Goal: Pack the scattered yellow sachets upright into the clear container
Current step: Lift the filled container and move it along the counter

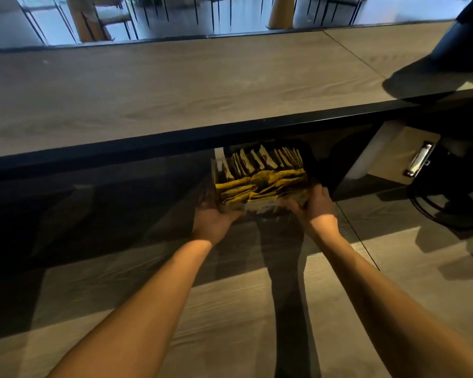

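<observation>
Both bare arms reach forward and down. The left hand point(215, 219) cups the near left corner of the clear container point(216, 170), fingers curled under its edge; the right hand point(316, 204) grips the near right corner the same way. Between them the container is held low, just under the dark front lip of the raised counter point(175, 85).

Past the container rises that counter, a long grey wood-grain top with a black edge band and a seam running across its right part. Below it a lower shelf of pale wood grain point(230, 309) lies in deep shadow. To the right of the container, under the counter, a clipboard point(404, 156) with a metal clip lies on the shelf. Beyond the counter, chairs point(112, 17) with thin dark legs stand on a shiny floor.

The container is packed with yellow sachets point(260, 184): a back row stands upright showing pale tops, and the front mass is crowded and creased.
</observation>
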Tool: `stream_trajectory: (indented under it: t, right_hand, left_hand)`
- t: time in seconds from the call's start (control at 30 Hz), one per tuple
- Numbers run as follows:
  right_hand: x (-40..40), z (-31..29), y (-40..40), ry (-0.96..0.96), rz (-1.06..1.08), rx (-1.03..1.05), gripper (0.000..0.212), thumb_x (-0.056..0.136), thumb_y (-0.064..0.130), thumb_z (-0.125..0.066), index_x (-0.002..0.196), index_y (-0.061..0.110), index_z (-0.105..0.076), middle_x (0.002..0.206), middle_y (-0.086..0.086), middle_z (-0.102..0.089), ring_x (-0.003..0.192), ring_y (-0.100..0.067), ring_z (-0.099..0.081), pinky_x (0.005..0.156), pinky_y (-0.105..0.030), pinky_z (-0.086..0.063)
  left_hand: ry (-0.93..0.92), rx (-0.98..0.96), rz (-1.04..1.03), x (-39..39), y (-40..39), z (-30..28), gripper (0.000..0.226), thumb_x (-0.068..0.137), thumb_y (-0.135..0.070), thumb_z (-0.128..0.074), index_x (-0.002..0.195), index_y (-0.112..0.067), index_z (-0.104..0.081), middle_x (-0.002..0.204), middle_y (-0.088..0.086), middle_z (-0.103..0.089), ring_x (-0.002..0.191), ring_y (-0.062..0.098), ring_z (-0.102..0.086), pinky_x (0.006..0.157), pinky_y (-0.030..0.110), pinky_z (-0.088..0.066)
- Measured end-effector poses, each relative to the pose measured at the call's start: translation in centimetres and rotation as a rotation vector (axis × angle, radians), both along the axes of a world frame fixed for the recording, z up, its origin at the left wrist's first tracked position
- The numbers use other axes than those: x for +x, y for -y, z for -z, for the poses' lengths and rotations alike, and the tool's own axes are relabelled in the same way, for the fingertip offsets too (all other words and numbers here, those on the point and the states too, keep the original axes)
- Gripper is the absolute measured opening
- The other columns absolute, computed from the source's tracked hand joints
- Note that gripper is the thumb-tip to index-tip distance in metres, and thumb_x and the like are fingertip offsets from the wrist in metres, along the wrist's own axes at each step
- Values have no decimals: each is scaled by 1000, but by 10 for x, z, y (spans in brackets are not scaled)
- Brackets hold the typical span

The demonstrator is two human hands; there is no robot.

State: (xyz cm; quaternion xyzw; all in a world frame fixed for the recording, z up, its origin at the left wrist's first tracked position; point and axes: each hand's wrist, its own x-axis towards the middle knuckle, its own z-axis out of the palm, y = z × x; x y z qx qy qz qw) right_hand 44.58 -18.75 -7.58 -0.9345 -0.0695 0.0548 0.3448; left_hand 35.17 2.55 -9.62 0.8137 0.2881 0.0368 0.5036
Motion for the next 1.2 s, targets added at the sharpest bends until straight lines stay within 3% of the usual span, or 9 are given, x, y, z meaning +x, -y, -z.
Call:
stream_trajectory:
  t: [0.13, 0.27, 0.4, 0.5, 0.63, 0.73, 0.93, 1.1, 1.2]
  right_hand:
    - [20, 2, 5, 4, 14, -9, 77, 85, 37, -70, 145, 6, -34, 143, -22, -41, 126, -42, -46, 102, -48, -43]
    - [32, 1, 10, 20, 8, -107, 71, 90, 44, -64, 148, 16, -35, 140, -24, -44, 118, -45, -50, 95, -43, -44]
    - [35, -3, 15, 60, 4, -164, 69, 92, 53, -54, 149, 20, -34, 128, -26, -48, 110, -46, -54, 90, -42, -45]
    - [34, -5, 16, 88, -6, -253, 66, 94, 53, -51, 148, 18, -35, 132, -26, -45, 114, -46, -50, 92, -44, -44]
    - [32, -7, 13, 237, -37, -401, 49, 98, 47, -48, 134, 14, -55, 152, -22, -29, 127, -45, -40, 100, -45, -40]
    - [36, -10, 15, 254, -87, -456, 49, 98, 50, -44, 139, 22, -49, 146, -17, -37, 121, -45, -45, 93, -45, -44]
    - [36, -8, 19, 223, -122, -441, 47, 100, 38, -46, 144, 22, -42, 147, -19, -37, 124, -44, -43, 98, -44, -39]
    - [35, -16, 17, 159, -131, -473, 50, 98, 29, -53, 145, 18, -41, 148, -18, -34, 127, -42, -39, 99, -45, -40]
    - [31, -21, 20, 84, -152, -469, 59, 92, 26, -64, 145, 13, -40, 150, -19, -31, 130, -42, -36, 102, -46, -39]
  left_hand:
    - [-42, -13, 5, 16, 3, 5, 79, 74, -56, -78, 142, -32, -45, 146, 3, -48, 133, 29, -46, 99, 41, -43]
    - [-12, 19, 34, 32, 9, 2, 87, 76, -56, -76, 150, -34, -34, 155, 2, -39, 143, 29, -33, 113, 54, -34]
    - [-16, 11, 70, 44, 13, -2, 81, 81, -47, -76, 149, -33, -34, 153, 4, -40, 143, 30, -33, 113, 48, -34]
    - [16, -3, 74, 47, 14, -2, 73, 82, -42, -77, 145, -34, -39, 147, 3, -48, 137, 28, -41, 99, 35, -34]
    - [5, 16, 64, 49, 19, -2, 70, 82, -44, -76, 142, -36, -41, 144, 2, -51, 136, 28, -42, 109, 48, -40]
    - [32, 21, 42, 49, 23, 0, 65, 83, -44, -75, 139, -35, -44, 141, 1, -53, 134, 26, -45, 99, 39, -38]
    - [50, 8, 33, 48, 25, -2, 66, 81, -42, -77, 138, -34, -45, 139, -1, -55, 132, 24, -47, 92, 33, -34]
    - [3, 58, 24, 45, 25, -2, 65, 81, -46, -76, 138, -33, -46, 139, 3, -52, 136, 30, -41, 106, 46, -37]
    - [-65, 56, 31, 36, 26, -7, 74, 82, -50, -73, 146, -36, -37, 151, 5, -40, 142, 31, -31, 110, 50, -32]
